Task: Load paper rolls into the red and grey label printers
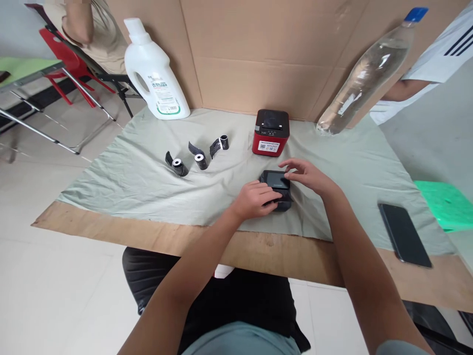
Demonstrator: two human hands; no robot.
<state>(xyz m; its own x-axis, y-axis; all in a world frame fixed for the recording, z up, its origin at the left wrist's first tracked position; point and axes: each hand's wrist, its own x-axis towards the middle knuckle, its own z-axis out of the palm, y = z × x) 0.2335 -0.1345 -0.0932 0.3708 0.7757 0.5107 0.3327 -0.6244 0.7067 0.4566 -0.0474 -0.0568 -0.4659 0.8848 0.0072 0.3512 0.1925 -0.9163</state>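
A small black device with a screen-like panel (277, 179) lies on the cloth close to the table's front edge. Across its lower left part rests my left hand (255, 199), fingers bent over the top and holding it against the cloth. My right hand (305, 175) is at the upper right corner, fingers apart, with some fingertips touching the panel's edge. The hands hide part of the lower half. Just behind stands a red and black receipt printer (271, 133). Several black rolls with loose tails, among them a near roll (180, 167), lie to the left.
A white detergent bottle (157, 74) stands at the back left, and a large water bottle (369, 74) leans at the back right against a cardboard wall (258, 54). A phone (404, 235) lies at the right edge. Other people sit beyond the cardboard.
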